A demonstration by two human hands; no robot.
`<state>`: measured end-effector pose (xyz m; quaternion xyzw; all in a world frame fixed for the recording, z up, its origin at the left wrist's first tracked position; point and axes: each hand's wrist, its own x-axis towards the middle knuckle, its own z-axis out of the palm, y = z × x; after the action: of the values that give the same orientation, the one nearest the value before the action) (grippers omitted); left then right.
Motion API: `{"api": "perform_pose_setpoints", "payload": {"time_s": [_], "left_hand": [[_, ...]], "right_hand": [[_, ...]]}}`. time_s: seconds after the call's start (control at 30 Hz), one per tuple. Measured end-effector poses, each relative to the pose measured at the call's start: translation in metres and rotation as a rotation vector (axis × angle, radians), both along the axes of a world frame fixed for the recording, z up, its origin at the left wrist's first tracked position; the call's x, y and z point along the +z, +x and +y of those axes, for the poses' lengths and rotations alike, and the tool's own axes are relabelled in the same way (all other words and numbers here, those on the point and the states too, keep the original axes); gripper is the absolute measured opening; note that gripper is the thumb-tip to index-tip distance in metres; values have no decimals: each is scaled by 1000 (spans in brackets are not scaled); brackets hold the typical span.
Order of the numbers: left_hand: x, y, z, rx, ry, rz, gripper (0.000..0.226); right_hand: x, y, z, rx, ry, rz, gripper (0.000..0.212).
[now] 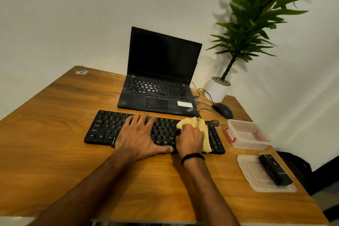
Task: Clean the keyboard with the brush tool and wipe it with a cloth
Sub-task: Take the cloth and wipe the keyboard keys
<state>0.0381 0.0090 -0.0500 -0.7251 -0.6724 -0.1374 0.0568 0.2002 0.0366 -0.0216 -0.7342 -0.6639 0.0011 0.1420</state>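
The left hand [139, 134], flat and spread, steadies the keyboard [104, 128] while the right hand [189, 138], gripping a bunched yellow cloth [194, 124], wipes keys nearer the desk's [55, 134] right edge.

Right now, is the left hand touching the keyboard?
Touching. The head view shows the left hand lying flat on the keyboard, fingers spread, while the right hand grips the yellow cloth.

Left hand [141, 135] palm down, fingers spread straight toward 12 o'clock, thumb out at 4 o'clock. Right hand [189, 138] just beside it at 3 o'clock, fingers curled round cloth [194, 124]. Both forearms bare, in from 6 o'clock.
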Motion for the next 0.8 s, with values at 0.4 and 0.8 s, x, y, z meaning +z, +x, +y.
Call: {"api": "perform_pose_setpoints", "payload": {"time_s": [0.4, 0.8], "left_hand": [[1, -3, -4, -5, 0, -3, 132], [5, -24, -21, -13, 11, -4, 133]], "right_hand": [[7, 4, -27, 27, -35, 8, 36], [59, 91, -32, -567, 431, 2001, 17]]}}
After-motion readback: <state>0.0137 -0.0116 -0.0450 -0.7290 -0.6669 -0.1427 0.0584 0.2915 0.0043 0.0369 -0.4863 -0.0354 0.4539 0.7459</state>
